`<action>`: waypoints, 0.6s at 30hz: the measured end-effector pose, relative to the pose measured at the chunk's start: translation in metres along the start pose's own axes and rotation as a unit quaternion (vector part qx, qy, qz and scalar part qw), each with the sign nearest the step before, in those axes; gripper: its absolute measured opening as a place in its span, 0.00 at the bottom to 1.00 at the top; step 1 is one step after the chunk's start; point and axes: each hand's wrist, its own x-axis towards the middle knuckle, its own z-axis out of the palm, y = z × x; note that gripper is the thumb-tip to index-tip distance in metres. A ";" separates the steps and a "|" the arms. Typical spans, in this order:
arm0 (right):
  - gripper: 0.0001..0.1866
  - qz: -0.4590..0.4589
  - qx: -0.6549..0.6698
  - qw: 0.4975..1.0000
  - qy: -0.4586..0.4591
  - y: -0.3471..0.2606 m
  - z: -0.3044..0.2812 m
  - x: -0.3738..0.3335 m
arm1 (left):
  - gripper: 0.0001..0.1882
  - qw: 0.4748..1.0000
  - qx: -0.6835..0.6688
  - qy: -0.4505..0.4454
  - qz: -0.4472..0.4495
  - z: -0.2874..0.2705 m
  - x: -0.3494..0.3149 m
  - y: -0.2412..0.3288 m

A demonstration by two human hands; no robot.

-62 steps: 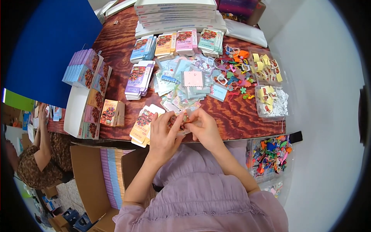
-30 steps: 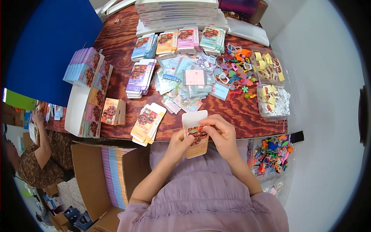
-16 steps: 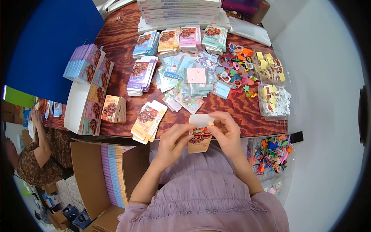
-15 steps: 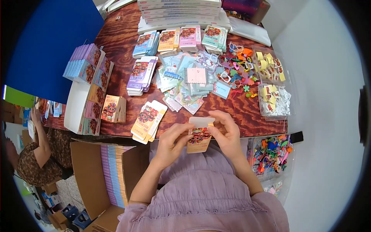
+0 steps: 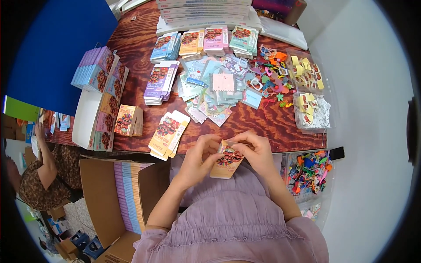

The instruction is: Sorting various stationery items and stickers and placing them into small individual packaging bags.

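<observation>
Over my lap, just off the table's front edge, I hold a small yellow-orange card box (image 5: 227, 165) with a printed picture. My left hand (image 5: 201, 155) grips its left side, thumb on the front. My right hand (image 5: 253, 151) closes on its top right, with fingers along the upper edge. The box tilts a little, and its top looks folded over. Left of my hands lies a loose pile of flat yellow boxes (image 5: 169, 133). Farther left a stack of filled-out yellow boxes (image 5: 128, 121) stands upright beside a white display tray (image 5: 83, 127) holding several coloured boxes.
Stacks of flat blue (image 5: 165, 47), purple (image 5: 160, 83) and green boxes (image 5: 243, 40) stand behind. Patterned packets (image 5: 223, 83) and colourful trinkets (image 5: 272, 72) spread mid-table. Clear trays (image 5: 312, 111) sit right. An open carton (image 5: 101, 197) stands below left. Another person (image 5: 48, 171) works far left.
The white top flap of the yellow box, raised before, is now folded down. My right fingers have moved in over the top, and the box tilts more.
</observation>
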 end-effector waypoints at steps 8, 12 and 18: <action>0.12 0.071 0.146 0.985 -0.064 0.001 -0.003 0.002 | 0.22 1.000 0.029 -0.007 0.004 -0.007 -0.002 -0.004; 0.07 0.087 0.062 0.994 -0.039 0.005 0.001 0.002 | 0.23 0.999 0.036 -0.017 0.007 -0.007 -0.003 -0.004; 0.04 0.098 0.214 0.971 0.027 0.009 0.005 0.006 | 0.23 0.999 0.035 -0.015 0.019 -0.009 -0.003 -0.003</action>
